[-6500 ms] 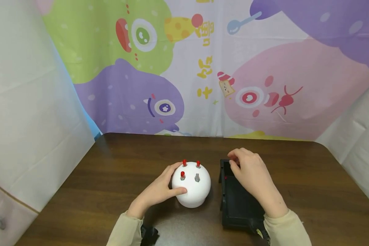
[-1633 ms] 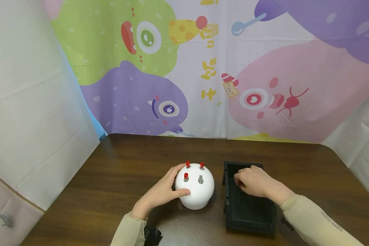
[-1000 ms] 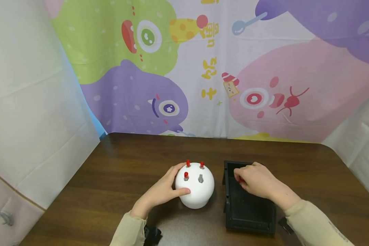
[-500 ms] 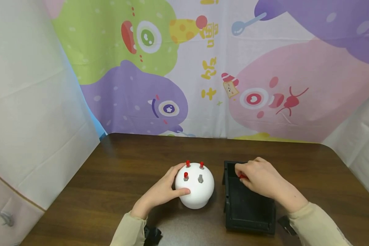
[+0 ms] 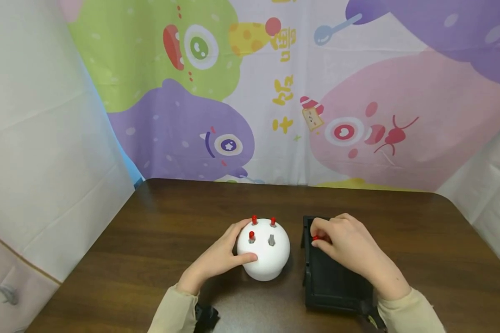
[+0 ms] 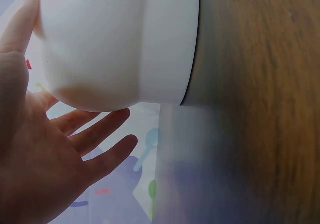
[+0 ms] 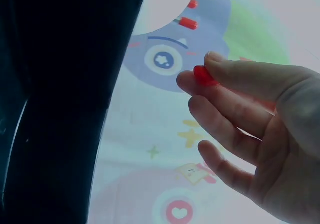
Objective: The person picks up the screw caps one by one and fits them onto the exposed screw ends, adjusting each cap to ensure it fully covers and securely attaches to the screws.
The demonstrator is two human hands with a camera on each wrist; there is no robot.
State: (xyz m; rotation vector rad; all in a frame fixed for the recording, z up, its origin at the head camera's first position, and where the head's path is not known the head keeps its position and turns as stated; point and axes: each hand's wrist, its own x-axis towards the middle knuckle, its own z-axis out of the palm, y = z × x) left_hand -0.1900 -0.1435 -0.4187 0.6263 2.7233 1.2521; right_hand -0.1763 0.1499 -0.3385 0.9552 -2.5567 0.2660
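Note:
A white dome [image 5: 266,266] stands on the table, bearing several short metal posts on top. Three posts wear red caps [image 5: 252,235]; the grey post [image 5: 271,240] at near right is bare. My left hand [image 5: 216,256] steadies the dome from its left, thumb across the front and fingers behind; some fingers are spread beneath its bulge in the left wrist view. Over the black tray [image 5: 335,289], my right hand [image 5: 350,243] pinches a small red cap [image 7: 204,76] between thumb and index finger. The other right fingers are loosely bent.
The black tray stands right of the dome on the brown wooden table [image 5: 171,222]. A printed cartoon curtain [image 5: 291,152] hangs behind the far edge. Black wrist straps [image 5: 206,318] show near the sleeves.
My right hand has risen from inside the tray and shifted left toward its far left corner, with the red cap now showing between its fingertips. The left hand and dome stay put.

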